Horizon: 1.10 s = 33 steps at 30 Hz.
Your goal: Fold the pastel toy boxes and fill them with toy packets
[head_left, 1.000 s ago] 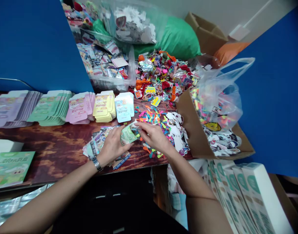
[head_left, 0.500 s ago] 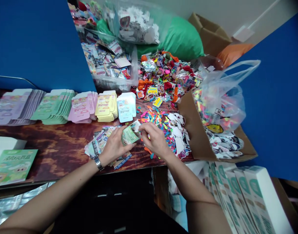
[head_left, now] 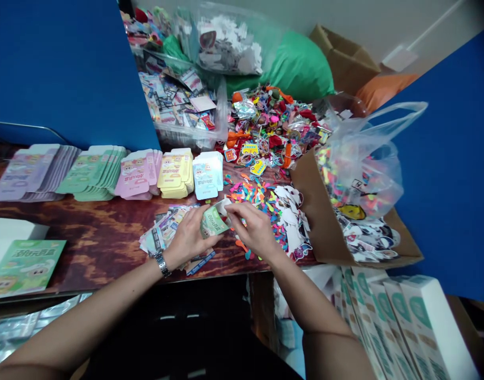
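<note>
My left hand (head_left: 190, 235) grips a small green printed box (head_left: 214, 222) by its sides, thumb in front. At the open end of that box, my right hand (head_left: 252, 227) pinches its white flap (head_left: 223, 206) or something white at the opening; which one I cannot tell. Beneath my left hand lies a spread of printed cards (head_left: 158, 237). Right of the box, partly behind my right hand, is a heap of bright little balloons (head_left: 257, 192). White die-cut stickers (head_left: 291, 216) lie beside them.
Stacks of flat boxes in purple (head_left: 26, 171), green (head_left: 89, 171), pink (head_left: 136, 171), yellow (head_left: 174, 171) and blue (head_left: 206, 174) line the back. Mixed trinkets (head_left: 273, 121) pile up behind. A cardboard carton (head_left: 321, 221) stands at the right; a larger green box (head_left: 28, 269) lies left.
My right fingers have closed in lower at the box's opening, and the dark printed piece seen there before no longer shows. The whole view has shifted slightly.
</note>
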Tool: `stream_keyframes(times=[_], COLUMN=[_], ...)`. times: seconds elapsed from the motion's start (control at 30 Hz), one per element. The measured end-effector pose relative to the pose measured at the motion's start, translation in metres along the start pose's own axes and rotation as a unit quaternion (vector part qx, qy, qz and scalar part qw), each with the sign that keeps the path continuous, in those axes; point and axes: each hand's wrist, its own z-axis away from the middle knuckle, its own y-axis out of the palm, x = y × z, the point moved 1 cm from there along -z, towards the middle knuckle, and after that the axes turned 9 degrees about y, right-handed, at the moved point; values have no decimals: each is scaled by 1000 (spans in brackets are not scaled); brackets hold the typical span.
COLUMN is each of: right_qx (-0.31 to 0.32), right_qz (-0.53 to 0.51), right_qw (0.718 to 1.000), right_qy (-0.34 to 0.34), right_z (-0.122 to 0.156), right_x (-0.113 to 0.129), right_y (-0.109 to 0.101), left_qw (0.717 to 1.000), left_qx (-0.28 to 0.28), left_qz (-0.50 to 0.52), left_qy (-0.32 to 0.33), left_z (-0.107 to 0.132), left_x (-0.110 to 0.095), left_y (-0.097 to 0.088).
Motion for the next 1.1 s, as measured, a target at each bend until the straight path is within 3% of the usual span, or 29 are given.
stream_keyframes(times=[0.2, 0.4, 0.73, 0.9, 1.1], right_qx=[-52, -19, -22, -14, 28], right_qz=[37, 93, 117, 55, 1], right_qw=[998, 995, 993, 998, 1000], right_qy=[-13, -36, -13, -9, -5], right_z=[-6, -12, -8, -9, -12], right_x=[-4, -9, -11, -14, -15], right_y=[0, 0, 10, 9, 6], left_qw=[1000, 999, 986, 995, 999], left_qx=[-5, -13, -12, -36, -3], left_qz=[-15, -29, -122, -79, 31], left_qy=[25, 29, 117, 53, -41], left_z=[0, 0, 2, -5, -8], left_x=[-1, 0, 7, 9, 4], left_y=[-1, -4, -7, -7, -2])
